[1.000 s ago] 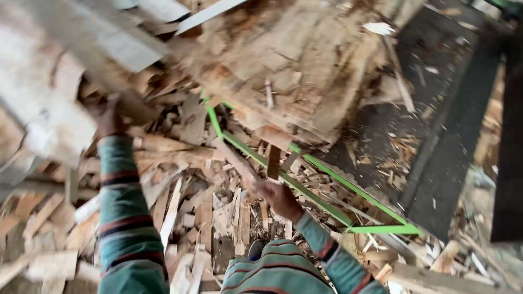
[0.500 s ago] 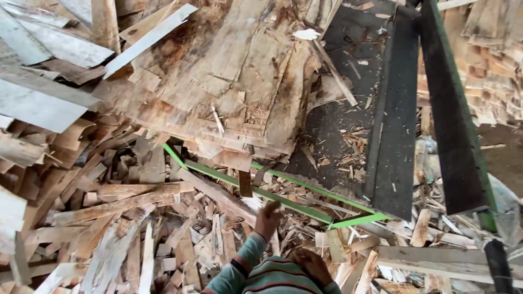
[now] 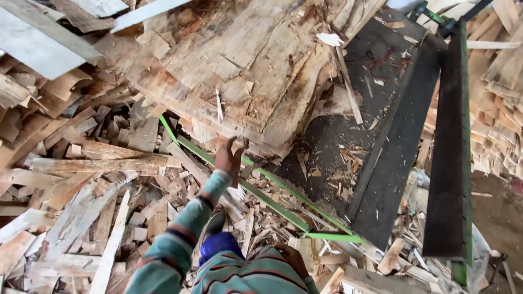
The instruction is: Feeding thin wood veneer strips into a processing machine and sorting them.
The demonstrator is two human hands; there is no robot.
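My left hand (image 3: 229,158) reaches forward in a striped teal sleeve, fingers spread. It sits at the lower edge of a big stack of rough wood veneer sheets (image 3: 245,65), just above a green metal frame rail (image 3: 272,188), and holds nothing. My right hand (image 3: 294,258) lies low against my striped clothing near my body. Only its back shows, so its fingers are hidden. A blue rounded thing (image 3: 218,242) sits just below my left arm.
Loose wood strips and offcuts (image 3: 98,179) cover the ground at left. A dark, chip-strewn platform (image 3: 348,136) lies right of the stack, with a black beam with a green edge (image 3: 449,152) beyond it. More stacked veneer (image 3: 501,109) is at far right.
My left hand has come down from the raised planks at left and stretched forward to the stack's edge. My right hand has drawn back from the green rail to my body. The view has shifted.
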